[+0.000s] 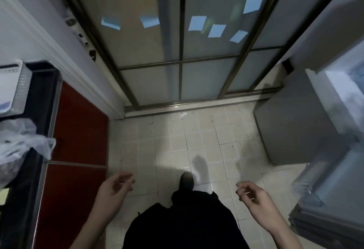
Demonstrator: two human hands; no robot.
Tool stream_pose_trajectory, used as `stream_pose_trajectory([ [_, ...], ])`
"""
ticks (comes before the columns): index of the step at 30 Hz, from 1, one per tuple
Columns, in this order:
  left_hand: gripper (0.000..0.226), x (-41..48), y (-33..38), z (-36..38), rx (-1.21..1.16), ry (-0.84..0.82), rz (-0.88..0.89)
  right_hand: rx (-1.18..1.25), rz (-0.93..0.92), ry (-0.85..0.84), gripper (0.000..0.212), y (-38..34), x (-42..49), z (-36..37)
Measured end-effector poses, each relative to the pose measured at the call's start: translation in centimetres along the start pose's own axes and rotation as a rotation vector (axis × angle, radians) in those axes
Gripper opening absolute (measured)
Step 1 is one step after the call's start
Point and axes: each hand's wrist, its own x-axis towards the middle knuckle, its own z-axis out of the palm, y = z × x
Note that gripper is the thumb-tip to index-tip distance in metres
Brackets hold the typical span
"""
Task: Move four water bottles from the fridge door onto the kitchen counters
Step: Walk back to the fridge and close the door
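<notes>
Stood on pale floor tiles [167,140], facing a sliding glass door [149,47] stuck over with blue paper notes [197,23]. Wore dark clothing, with one dark shoe [186,182] set forward on the tiles.

Held the left hand [115,187] out low over the floor, palm turned inward, fingers loosely curled and grasping nothing. Held the right hand [251,194] out likewise, well apart from the left, fingers slack and half bent, also grasping nothing. Showed a thin pale streak by the right fingertips, too blurred to name.

Had the counter [42,110] at the left edge, dark-topped, above red cabinet fronts [78,130]. Found on it a white perforated basket [18,87] toward the back and a crumpled clear plastic bag [21,146] just in front of the basket.

Had the grey fridge [291,126] at the right, with the upper part open and lit from within. Saw the fridge door [323,193] swung out at the lower right, near the right hand but not touched by it, with a clear shelf rail along the inner side.

Could not make out the water bottles anywhere; found the door shelf too blurred to read its contents.
</notes>
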Motion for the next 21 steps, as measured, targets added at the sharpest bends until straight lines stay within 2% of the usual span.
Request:
stream_pose_trajectory([
  [9,0.013,6.4,3.0,-1.8,0.013,-0.025,0.000,0.030,-0.060,-0.025,0.018,-8.2,9.0,-0.7],
  [18,0.010,19.4,7.8,-3.6,0.000,-0.193,0.056,0.068,0.042,0.143,0.017,-14.4,14.0,0.0],
  [21,0.020,24.4,10.0,-4.6,0.101,-0.306,0.125,0.107,0.110,0.231,0.020,-15.1,14.1,0.9],
])
